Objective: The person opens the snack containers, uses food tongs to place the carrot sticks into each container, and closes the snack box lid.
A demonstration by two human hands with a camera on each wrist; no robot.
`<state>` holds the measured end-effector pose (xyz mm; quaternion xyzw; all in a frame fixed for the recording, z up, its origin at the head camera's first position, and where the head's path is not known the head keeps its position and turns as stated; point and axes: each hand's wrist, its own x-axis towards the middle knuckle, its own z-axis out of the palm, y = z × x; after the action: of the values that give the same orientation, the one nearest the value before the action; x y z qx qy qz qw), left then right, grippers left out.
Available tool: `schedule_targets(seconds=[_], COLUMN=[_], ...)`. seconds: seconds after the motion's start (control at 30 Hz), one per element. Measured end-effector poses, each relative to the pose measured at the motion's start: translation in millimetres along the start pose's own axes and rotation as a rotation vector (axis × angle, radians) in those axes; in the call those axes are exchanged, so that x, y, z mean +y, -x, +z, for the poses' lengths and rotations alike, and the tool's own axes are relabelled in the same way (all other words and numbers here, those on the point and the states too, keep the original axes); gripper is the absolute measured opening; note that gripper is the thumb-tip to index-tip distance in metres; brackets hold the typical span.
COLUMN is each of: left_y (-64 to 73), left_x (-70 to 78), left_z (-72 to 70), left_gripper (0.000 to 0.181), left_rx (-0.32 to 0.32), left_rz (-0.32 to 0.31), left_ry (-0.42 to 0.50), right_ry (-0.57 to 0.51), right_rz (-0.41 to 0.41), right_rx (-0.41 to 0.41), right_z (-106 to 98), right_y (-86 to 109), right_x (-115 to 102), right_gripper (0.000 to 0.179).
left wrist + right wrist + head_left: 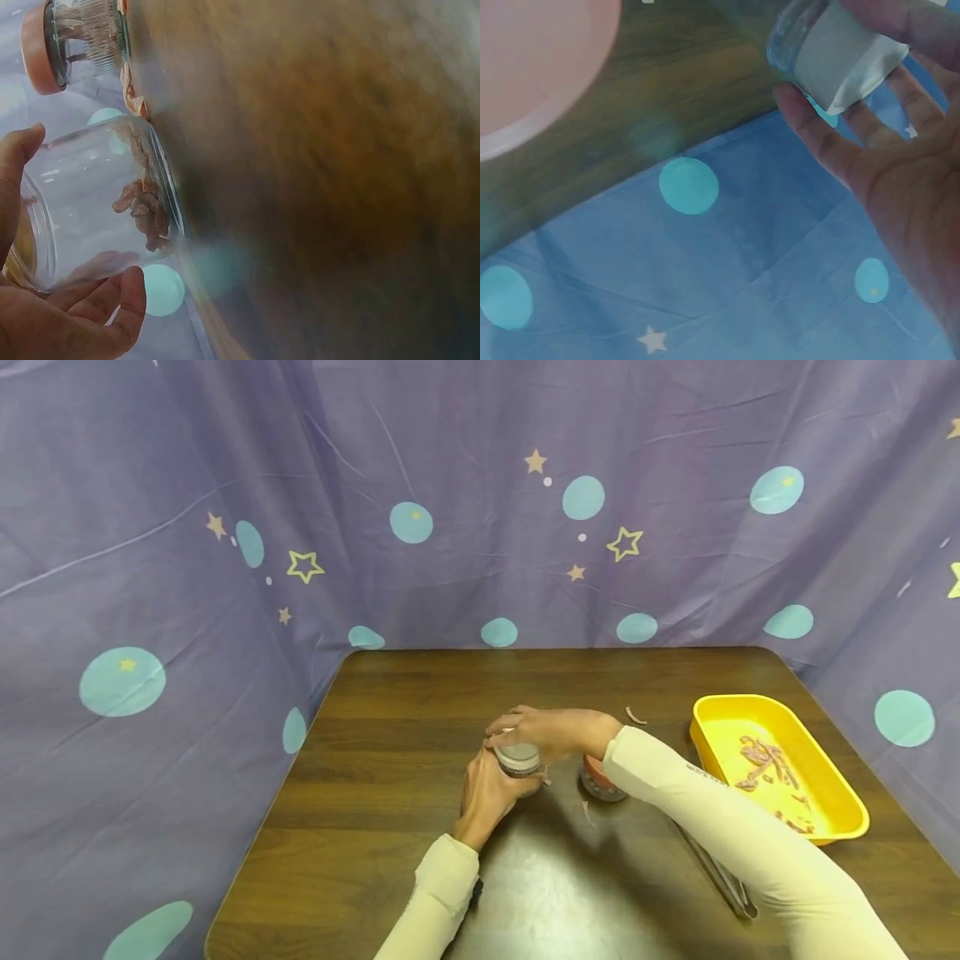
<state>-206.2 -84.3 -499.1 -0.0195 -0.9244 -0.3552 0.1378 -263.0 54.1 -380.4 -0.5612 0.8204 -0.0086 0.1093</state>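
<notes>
A clear glass jar (97,202) with several brown dried strips at its bottom stands on the table. My left hand (486,793) holds it low round the side, thumb on one side and fingers on the other. My right hand (551,732) is over the jar's top, its thumb and fingers round the pale lid (847,56). Just to the right stands a second jar (86,34) with an orange lid (597,770), holding similar strips. It is partly hidden behind my right sleeve in the head view.
A yellow tray (701,718) with brown strips stands at the table's right. Metal tongs (723,881) lie in front of it, partly under my right forearm. Loose strips (634,717) lie on the wooden table (375,777). A patterned curtain (450,585) hangs behind.
</notes>
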Motion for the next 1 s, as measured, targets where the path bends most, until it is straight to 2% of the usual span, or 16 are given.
schedule_targets(seconds=[0.17, 0.3, 0.43, 0.53, 0.63, 0.7, 0.83, 0.9, 1.0], left_y=[-0.3, 1.2, 3.0, 4.2, 5.2, 5.4, 4.6, 3.9, 2.9], left_x=[0.0, 0.3, -1.6, -3.7, -3.9, -3.6, -2.7, -2.2, -1.8], left_z=[-0.9, 0.1, 2.2, 2.9, 2.9, 3.0, 3.3, 3.0, 2.4], left_gripper=[0.103, 0.095, 0.088, 0.084, 0.084, 0.087, 0.091, 0.091, 0.091], left_rx=[-0.003, -0.001, 0.015, 0.010, -0.006, -0.009, 0.014, 0.026, 0.040], left_rz=[0.022, 0.003, 0.019, 0.046, 0.029, 0.000, -0.032, -0.023, -0.004], left_ry=[-0.002, 0.022, 0.042, 0.053, 0.079, 0.078, 0.055, 0.061, 0.067], right_ry=[-0.119, -0.142, -0.075, 0.008, 0.072, 0.078, -0.005, -0.060, -0.136], right_rz=[0.077, 0.192, 0.280, 0.335, 0.424, 0.450, 0.405, 0.339, 0.248], right_rx=[0.015, 0.027, 0.060, 0.076, 0.085, 0.086, 0.098, 0.108, 0.105], right_z=[3, 8, 18, 24, 26, 27, 26, 24, 20], right_y=[1.1, 2.0, 0.5, -1.5, -2.8, -3.3, -1.8, 0.3, 3.2], right_x=[-1, -3, -7, -11, -15, -17, -10, -3, 7], right_gripper=[0.096, 0.091, 0.084, 0.087, 0.094, 0.094, 0.086, 0.080, 0.082])
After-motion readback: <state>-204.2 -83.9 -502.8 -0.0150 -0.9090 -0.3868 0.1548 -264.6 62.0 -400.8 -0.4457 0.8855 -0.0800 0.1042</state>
